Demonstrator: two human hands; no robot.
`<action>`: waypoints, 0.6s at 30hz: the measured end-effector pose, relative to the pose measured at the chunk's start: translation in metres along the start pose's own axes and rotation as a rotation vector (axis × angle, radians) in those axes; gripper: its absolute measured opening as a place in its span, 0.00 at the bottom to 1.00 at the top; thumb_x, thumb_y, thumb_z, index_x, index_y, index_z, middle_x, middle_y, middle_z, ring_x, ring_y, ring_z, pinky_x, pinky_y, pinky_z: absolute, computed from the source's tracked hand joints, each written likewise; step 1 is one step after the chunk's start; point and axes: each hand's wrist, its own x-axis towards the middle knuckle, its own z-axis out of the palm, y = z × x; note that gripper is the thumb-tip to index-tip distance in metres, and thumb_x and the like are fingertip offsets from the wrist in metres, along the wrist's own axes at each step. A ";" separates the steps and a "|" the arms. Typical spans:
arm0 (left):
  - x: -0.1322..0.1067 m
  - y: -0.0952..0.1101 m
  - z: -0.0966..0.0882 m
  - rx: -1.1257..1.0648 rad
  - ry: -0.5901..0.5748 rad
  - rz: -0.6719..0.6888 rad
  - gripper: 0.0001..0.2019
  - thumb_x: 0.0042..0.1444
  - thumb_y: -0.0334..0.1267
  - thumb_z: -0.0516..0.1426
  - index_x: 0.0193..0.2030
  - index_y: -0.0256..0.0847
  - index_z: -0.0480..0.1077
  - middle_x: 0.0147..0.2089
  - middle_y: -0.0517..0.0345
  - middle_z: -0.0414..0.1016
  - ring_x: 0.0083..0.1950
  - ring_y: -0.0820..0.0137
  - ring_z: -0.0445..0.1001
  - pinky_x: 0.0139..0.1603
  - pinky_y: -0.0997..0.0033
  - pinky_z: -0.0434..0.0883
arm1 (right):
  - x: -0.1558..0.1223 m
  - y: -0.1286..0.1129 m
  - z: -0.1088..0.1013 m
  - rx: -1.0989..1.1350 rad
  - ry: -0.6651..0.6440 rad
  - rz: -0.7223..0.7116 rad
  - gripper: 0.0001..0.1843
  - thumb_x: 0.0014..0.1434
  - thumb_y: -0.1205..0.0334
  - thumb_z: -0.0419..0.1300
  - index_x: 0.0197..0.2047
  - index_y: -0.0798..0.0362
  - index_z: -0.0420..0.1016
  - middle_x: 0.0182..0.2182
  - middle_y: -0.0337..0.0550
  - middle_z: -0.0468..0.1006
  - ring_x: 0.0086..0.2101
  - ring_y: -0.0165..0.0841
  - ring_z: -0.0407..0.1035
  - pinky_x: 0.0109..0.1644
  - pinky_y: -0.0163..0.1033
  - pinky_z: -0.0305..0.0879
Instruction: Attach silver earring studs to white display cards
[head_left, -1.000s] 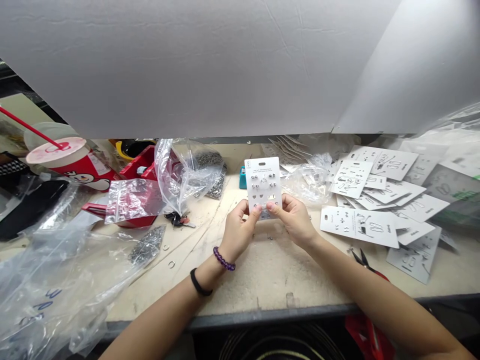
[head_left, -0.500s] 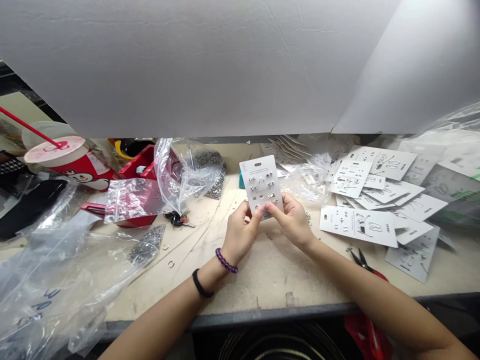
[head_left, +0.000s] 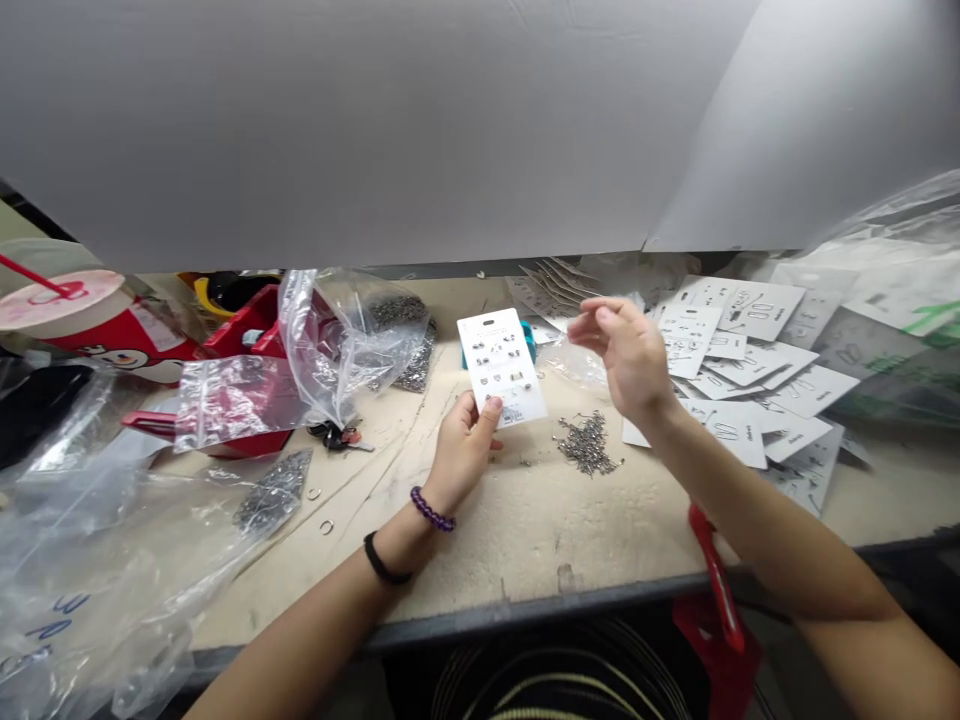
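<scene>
My left hand (head_left: 466,447) grips a white earring card (head_left: 504,368) by its lower edge, thumb on the front. Rows of small metal stud earrings sit on the card, which is tilted up toward me. My right hand (head_left: 626,355) is raised to the right of the card, apart from it, fingers spread loosely, with nothing visible in them. Below it on the table lies a pile of tiny metal pieces (head_left: 587,443). A teal object (head_left: 531,340) shows partly behind the card.
Many filled earring cards (head_left: 765,365) overlap at the right, with red-handled pliers (head_left: 716,580) by the table edge. At the left are clear plastic bags (head_left: 135,560), a red bin (head_left: 251,325), keys (head_left: 337,437) and a drink cup (head_left: 97,320). A pale panel (head_left: 412,130) spans the back.
My right hand has let go of the card and moved up and right. The card, now in my left hand alone, has shifted slightly left. The metal pile has come into view.
</scene>
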 end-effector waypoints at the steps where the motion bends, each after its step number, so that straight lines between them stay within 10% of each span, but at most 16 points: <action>1: 0.000 0.000 0.000 -0.002 0.009 0.005 0.19 0.52 0.50 0.53 0.42 0.36 0.66 0.40 0.54 0.70 0.35 0.72 0.68 0.24 0.79 0.69 | 0.002 -0.011 -0.008 -0.055 -0.009 -0.040 0.09 0.59 0.60 0.48 0.37 0.51 0.67 0.31 0.41 0.72 0.34 0.29 0.68 0.42 0.39 0.66; 5: 0.001 0.003 -0.002 -0.023 0.009 0.010 0.19 0.51 0.50 0.54 0.43 0.37 0.66 0.44 0.53 0.71 0.38 0.70 0.70 0.25 0.79 0.70 | -0.018 -0.047 -0.054 -0.594 -0.175 -0.051 0.15 0.57 0.50 0.48 0.34 0.51 0.69 0.29 0.43 0.72 0.30 0.32 0.69 0.32 0.40 0.65; 10: 0.002 0.003 -0.001 -0.022 0.004 0.016 0.19 0.52 0.49 0.54 0.44 0.37 0.67 0.45 0.51 0.71 0.39 0.69 0.70 0.25 0.78 0.71 | -0.109 -0.032 -0.102 -1.601 -0.278 0.316 0.31 0.41 0.31 0.54 0.28 0.53 0.72 0.23 0.52 0.74 0.24 0.46 0.69 0.23 0.48 0.62; 18: 0.002 0.000 0.001 -0.022 -0.003 -0.023 0.20 0.50 0.50 0.55 0.44 0.38 0.67 0.47 0.52 0.71 0.40 0.68 0.71 0.24 0.77 0.71 | -0.183 0.008 -0.132 -1.520 -0.342 0.227 0.36 0.45 0.44 0.55 0.55 0.56 0.63 0.52 0.57 0.66 0.50 0.51 0.62 0.45 0.53 0.67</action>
